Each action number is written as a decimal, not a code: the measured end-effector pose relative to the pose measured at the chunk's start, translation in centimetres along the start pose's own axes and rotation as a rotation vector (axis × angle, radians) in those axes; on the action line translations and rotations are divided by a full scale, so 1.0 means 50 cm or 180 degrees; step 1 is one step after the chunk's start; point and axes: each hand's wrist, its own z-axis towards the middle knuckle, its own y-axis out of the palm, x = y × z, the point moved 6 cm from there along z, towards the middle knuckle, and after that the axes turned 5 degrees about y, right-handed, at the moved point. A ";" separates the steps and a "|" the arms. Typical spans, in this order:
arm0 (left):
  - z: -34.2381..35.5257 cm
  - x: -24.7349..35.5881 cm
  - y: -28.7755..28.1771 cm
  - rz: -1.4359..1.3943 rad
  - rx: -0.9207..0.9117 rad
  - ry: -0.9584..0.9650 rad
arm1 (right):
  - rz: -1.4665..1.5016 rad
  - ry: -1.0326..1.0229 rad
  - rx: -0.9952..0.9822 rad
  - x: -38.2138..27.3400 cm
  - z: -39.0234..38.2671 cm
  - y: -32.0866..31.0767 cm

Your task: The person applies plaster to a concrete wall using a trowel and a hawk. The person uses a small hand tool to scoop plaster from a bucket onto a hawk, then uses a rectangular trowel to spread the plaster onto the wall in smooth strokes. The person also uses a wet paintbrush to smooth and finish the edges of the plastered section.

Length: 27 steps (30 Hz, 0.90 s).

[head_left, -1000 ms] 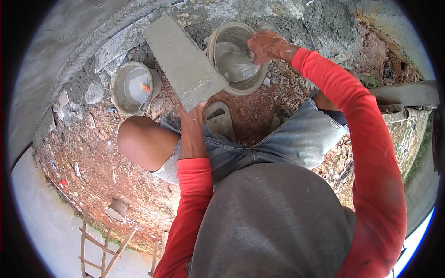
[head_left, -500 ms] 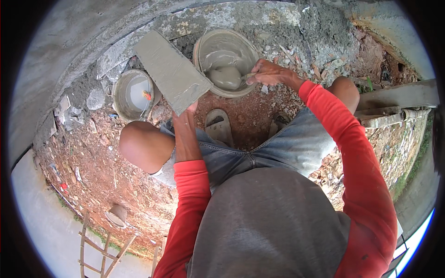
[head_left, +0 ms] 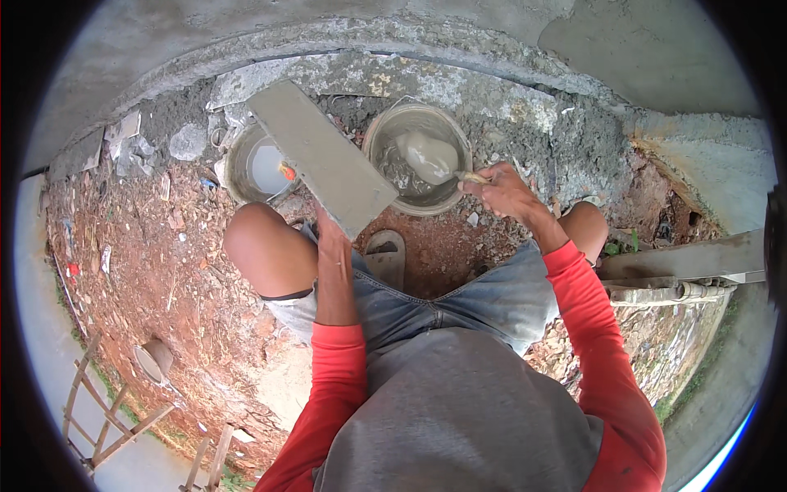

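Observation:
My left hand (head_left: 330, 228) holds the near end of a long flat mortar board (head_left: 320, 160) from beneath; the board hides most of its fingers. A smooth grey coat of wet mortar covers the board, which slants across between two buckets. In my right hand (head_left: 507, 195) is the handle of a trowel (head_left: 470, 176), gripped at the right rim of the mortar bucket (head_left: 466, 135). The trowel's blade lies under a rounded lump of wet mortar (head_left: 428, 157) inside this bucket. More wet mortar sits below the lump and smears the bucket's inner wall.
Left of the board, a second bucket (head_left: 235, 168) holds cloudy liquid, with an orange object (head_left: 287, 171) by its rim. Rubble lies along the grey wall (head_left: 467, 37). A tipped pail (head_left: 153, 361) and wooden frame (head_left: 106, 410) are at lower left, planks (head_left: 684, 261) at right.
The mortar-laden trowel has moved from the bucket's near side toward its middle. My right hand has come lower beside the rim. My left hand keeps hold of the board; the whole view has shifted.

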 end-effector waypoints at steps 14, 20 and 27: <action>-0.107 -0.187 0.319 -0.1668 -0.1459 -0.1278 | -0.1026 -0.1891 0.1494 -0.223 -0.285 0.058; -0.106 -0.210 0.345 -0.1343 -0.1839 -0.0770 | -0.1116 -0.1402 0.1601 -0.239 -0.278 0.039; -0.119 -0.180 0.378 -0.1712 -0.1570 -0.1399 | -0.1056 -0.1504 0.1828 -0.248 -0.289 -0.020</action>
